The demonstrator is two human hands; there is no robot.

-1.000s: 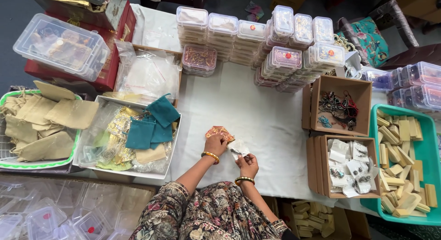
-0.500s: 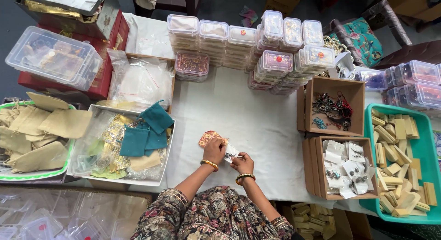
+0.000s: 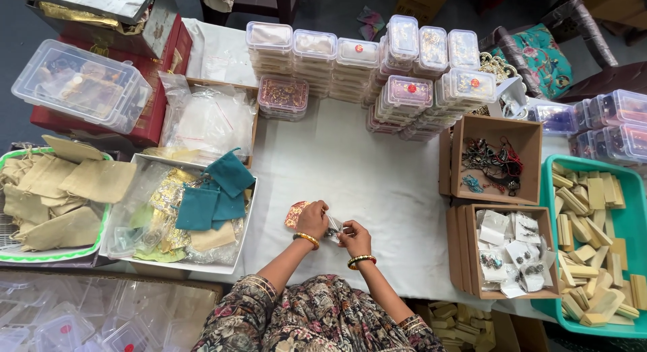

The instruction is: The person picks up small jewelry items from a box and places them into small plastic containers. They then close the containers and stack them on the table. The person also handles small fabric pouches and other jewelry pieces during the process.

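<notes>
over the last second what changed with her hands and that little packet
The left hand and right hand drew closer to the body and to each other, both now pinching the small clear packet. The orange pouch went with the left hand, now tucked partly under it. The teal pouches, stacked clear boxes and cardboard boxes lie as before.

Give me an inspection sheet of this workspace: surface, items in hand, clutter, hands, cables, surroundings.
Surface: white cloth-covered table.
Items in hand: small clear packet between both hands; orange patterned pouch under the left hand.
Clutter: stacked clear boxes, tray of teal pouches, beige bags, two cardboard boxes of jewellery, teal tray of wooden blocks.
Hands: left hand and right hand both pinch the packet.
Cables: nothing seen.
Surroundings: chair with floral cushion.
</notes>
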